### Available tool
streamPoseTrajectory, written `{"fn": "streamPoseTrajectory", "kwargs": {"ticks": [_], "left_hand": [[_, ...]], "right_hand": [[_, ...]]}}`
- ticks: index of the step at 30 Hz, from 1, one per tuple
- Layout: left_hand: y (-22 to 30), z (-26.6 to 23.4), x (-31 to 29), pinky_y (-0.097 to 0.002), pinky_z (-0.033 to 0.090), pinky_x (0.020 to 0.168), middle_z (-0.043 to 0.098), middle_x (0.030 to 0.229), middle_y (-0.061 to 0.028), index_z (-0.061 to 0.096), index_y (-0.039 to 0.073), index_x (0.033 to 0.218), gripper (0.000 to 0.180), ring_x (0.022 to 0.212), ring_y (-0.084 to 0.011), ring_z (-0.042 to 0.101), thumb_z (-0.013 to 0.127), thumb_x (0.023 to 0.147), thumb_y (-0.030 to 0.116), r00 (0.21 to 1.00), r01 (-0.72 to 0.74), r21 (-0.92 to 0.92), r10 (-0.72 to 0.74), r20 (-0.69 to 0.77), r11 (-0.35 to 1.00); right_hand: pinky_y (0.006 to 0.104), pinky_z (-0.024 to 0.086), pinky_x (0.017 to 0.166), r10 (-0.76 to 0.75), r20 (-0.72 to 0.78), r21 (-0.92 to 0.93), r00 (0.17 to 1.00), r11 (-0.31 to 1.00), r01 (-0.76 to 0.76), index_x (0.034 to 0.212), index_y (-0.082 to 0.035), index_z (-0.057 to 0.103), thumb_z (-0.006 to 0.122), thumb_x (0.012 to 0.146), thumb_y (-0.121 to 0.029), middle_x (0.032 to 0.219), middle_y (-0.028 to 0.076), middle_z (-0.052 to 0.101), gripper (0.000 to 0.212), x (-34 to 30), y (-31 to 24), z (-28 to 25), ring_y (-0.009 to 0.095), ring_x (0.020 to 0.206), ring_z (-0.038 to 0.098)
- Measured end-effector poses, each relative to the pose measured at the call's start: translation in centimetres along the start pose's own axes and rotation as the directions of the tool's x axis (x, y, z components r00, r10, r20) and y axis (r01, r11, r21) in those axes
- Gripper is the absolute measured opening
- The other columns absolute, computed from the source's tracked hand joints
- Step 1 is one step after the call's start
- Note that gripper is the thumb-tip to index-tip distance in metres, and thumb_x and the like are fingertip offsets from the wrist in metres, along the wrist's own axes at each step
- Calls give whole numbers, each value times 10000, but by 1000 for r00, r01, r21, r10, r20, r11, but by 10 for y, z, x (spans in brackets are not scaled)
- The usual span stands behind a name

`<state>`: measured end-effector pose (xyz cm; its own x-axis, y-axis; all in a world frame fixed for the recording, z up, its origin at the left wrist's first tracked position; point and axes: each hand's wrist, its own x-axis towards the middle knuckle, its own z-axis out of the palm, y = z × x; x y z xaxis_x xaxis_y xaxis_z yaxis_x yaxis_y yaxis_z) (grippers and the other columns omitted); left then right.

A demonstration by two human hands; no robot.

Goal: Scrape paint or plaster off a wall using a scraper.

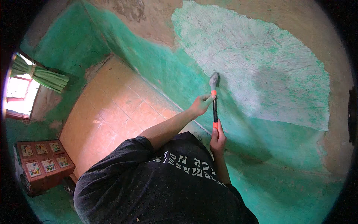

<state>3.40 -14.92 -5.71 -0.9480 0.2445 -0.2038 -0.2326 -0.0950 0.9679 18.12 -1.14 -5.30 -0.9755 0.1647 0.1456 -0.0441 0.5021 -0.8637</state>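
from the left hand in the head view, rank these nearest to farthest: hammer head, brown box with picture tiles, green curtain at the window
1. Hammer head: just above the left hand, against the green wall.
2. Green curtain: far to the left, tied beside the window.
3. Brown box with picture tiles: lower left corner, on the floor, a little farther than the curtain.

The floor (pixel 112 112) is laid with orange-tan square tiles, pale and dusty, and runs along the foot of the green wall (pixel 156 71). At its near left end a brown cardboard box (pixel 44 164) stands on it, its top covered with small coloured picture cards in two rows. Beside the box the floor looks green. The tiles between box and wall are bare.
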Motion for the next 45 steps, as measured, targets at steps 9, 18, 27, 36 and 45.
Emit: {"fn": "streamPoseTrajectory", "kwargs": {"ticks": [9, 18, 27, 36, 45], "left_hand": [[-5, -10, 9, -330, 422, 991, 674, 1137, -39, 681, 36, 1219, 465, 1103, -120, 542, 584, 994, 431, 988, 98, 90, -107, 108, 991], [-8, -21, 8, -312, 459, 860, 646, 933, 0, 702, 8, 1092, 411, 937, -90, 535, 577, 1005, 389, 989, -52, 50, 44, 139, 997], [1, -28, 9, -311, 448, 907, 644, 978, 8, 692, -20, 1111, 451, 979, -95, 530, 560, 1016, 401, 974, 42, 70, -56, 221, 997], [-1, -22, 3, -286, 441, 746, 552, 822, 54, 688, 6, 949, 406, 819, -70, 472, 572, 1009, 391, 991, -28, -30, 31, 133, 999], [-6, -21, 4, -317, 449, 753, 584, 824, 12, 695, -8, 1040, 403, 824, -92, 490, 579, 1005, 376, 977, -85, -43, 91, 191, 996]], "right_hand": [[319, 483, 877, 223, 52, -35, 974, 975, -221, 1436, -28, 481, 491, 1025, -198, 1204, 226, 655, 445, -5, -26, -2, 219, 991, 646], [325, 482, 882, 311, -2, -43, 951, 950, -310, 1448, -55, 479, 468, 1027, -260, 1215, 193, 659, 469, -12, -41, 11, 212, 1014, 640], [290, 418, 791, 230, -64, 3, 971, 973, -230, 1437, 2, 470, 483, 1022, -219, 1050, 108, 557, 470, -21, -9, 36, 164, 924, 515], [254, 408, 623, 194, -92, -17, 977, 980, -196, 1449, -30, 475, 486, 1020, -181, 814, -6, 536, 455, -19, -29, 38, 92, 686, 459], [272, 419, 606, 214, -102, -5, 971, 976, -216, 1448, -29, 476, 478, 1012, -182, 820, 19, 568, 462, -22, -18, 32, 101, 669, 480]]}}
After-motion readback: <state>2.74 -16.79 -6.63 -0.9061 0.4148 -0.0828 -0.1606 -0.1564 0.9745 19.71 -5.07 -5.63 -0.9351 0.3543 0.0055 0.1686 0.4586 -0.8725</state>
